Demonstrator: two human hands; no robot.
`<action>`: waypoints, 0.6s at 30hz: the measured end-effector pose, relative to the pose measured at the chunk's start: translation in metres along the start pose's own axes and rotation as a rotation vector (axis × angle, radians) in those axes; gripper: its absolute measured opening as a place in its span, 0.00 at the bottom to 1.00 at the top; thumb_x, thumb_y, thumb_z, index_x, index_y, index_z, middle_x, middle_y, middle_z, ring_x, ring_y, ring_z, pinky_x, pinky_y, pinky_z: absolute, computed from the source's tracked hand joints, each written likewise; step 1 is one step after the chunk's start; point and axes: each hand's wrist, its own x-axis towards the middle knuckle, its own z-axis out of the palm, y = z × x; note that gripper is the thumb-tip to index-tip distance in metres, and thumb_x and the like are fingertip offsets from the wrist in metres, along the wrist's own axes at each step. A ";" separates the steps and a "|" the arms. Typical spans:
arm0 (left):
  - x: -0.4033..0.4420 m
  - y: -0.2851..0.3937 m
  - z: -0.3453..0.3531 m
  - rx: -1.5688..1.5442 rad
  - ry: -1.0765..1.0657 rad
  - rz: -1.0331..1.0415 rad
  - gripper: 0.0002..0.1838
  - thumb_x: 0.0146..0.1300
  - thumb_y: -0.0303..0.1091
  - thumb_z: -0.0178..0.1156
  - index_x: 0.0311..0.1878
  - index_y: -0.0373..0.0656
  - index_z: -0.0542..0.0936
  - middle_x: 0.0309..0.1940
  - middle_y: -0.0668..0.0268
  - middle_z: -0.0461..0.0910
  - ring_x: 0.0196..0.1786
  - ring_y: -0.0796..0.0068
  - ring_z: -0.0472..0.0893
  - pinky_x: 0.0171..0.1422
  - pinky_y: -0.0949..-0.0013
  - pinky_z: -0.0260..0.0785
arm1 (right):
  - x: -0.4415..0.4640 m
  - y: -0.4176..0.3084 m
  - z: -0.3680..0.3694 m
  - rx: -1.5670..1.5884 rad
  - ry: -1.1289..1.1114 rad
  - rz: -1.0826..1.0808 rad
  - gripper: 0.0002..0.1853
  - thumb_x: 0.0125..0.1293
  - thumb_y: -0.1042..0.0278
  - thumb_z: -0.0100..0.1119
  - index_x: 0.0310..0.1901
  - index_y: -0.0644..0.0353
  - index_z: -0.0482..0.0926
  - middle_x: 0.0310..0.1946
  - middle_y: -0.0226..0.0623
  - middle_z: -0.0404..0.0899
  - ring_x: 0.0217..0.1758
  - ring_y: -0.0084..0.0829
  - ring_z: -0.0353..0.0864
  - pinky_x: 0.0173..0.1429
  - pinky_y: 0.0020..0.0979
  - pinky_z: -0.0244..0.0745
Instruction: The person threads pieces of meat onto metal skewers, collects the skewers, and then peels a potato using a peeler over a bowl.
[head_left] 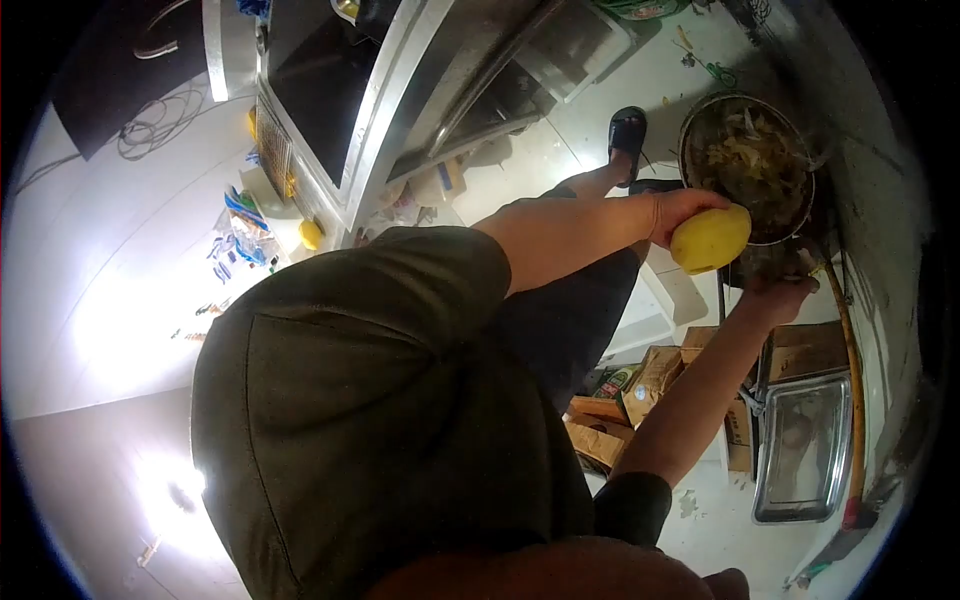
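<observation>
My left hand (683, 213) is closed around a smooth, pale yellow, oval piece of produce (712, 240), shaped like a large peeled potato; I cannot tell its exact kind. Right beside it is a round metal-rimmed bin (690, 125) with yellowish-brown peelings (752, 155) in it. My right hand (782, 292) is below the bin's near edge, a little apart from the yellow piece. Its fingers are curled, and dim light hides what they hold, if anything.
A clear rectangular tray (800, 450) is at the lower right, next to a long yellow-brown stick (852, 390). Cardboard boxes (655, 385) stand under my right arm. A metal-framed counter (385, 110) is at the upper left. My sandalled foot (628, 140) is near the bin.
</observation>
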 end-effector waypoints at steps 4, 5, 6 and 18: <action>0.007 -0.005 0.004 -0.005 -0.017 0.072 0.21 0.64 0.46 0.55 0.50 0.37 0.78 0.42 0.56 0.82 0.41 0.62 0.84 0.47 0.55 0.77 | -0.004 0.018 -0.013 -0.321 -0.163 -0.258 0.23 0.69 0.48 0.49 0.48 0.63 0.72 0.39 0.36 0.80 0.38 0.34 0.80 0.36 0.39 0.78; 0.008 -0.005 0.003 -0.011 -0.024 0.061 0.21 0.65 0.46 0.54 0.50 0.37 0.78 0.43 0.56 0.82 0.42 0.62 0.83 0.47 0.55 0.77 | -0.004 0.018 -0.012 -0.432 -0.160 -0.327 0.22 0.69 0.48 0.50 0.48 0.62 0.73 0.38 0.35 0.80 0.36 0.33 0.79 0.34 0.38 0.77; 0.010 -0.004 0.001 -0.014 -0.029 0.050 0.21 0.65 0.45 0.54 0.50 0.37 0.78 0.43 0.56 0.82 0.42 0.61 0.83 0.48 0.55 0.77 | -0.005 0.018 -0.010 -0.543 -0.149 -0.397 0.22 0.69 0.48 0.50 0.49 0.61 0.73 0.37 0.34 0.79 0.35 0.32 0.78 0.32 0.37 0.76; 0.005 0.001 0.007 -0.018 -0.069 -0.018 0.23 0.67 0.46 0.51 0.55 0.36 0.75 0.48 0.58 0.81 0.49 0.64 0.82 0.53 0.61 0.75 | -0.015 0.014 -0.014 -0.271 -0.135 -0.214 0.19 0.67 0.49 0.50 0.35 0.61 0.72 0.27 0.35 0.75 0.26 0.33 0.73 0.25 0.34 0.69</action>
